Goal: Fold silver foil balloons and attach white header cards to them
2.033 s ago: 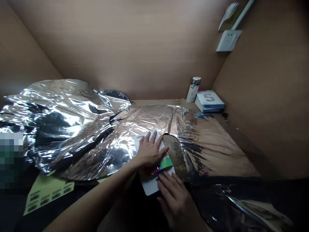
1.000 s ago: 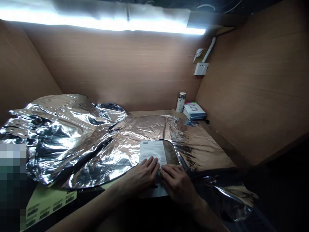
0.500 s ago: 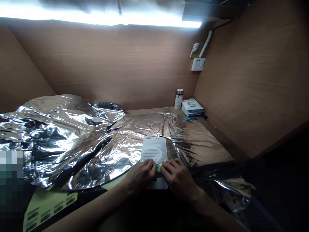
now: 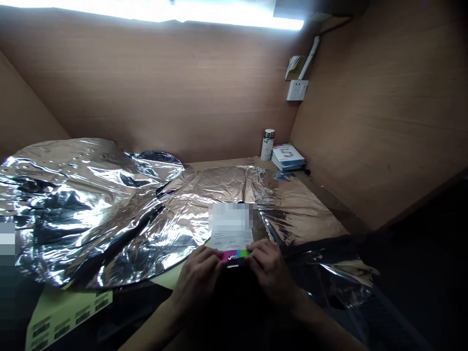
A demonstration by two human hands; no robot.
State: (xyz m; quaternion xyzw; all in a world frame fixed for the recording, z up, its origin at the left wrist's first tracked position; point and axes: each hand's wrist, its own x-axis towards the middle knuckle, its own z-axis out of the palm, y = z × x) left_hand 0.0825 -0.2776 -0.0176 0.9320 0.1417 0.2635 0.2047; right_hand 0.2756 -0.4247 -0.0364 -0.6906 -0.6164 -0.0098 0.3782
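A white packaging card [image 4: 234,239] with a coloured stripe along its near edge lies on crumpled silver foil [image 4: 219,195] spread over the wooden desk. My left hand [image 4: 199,273] pinches the card's near left corner with closed fingers. On the near right corner my right hand [image 4: 268,265] pinches the card the same way. A dark folded foil piece [image 4: 261,226] sticks out from behind the card on its right.
A large heap of silver foil [image 4: 80,195] fills the left side. A green label sheet [image 4: 66,312] lies at the front left. At the back right stand a small white bottle [image 4: 267,144] and a stack of packs [image 4: 288,156]. Wooden walls enclose the desk; a socket [image 4: 297,89] hangs on the right.
Both hands slid from flat on the card down to its near edge and now pinch it there. The view tilted upward and the card's near end has lifted slightly.
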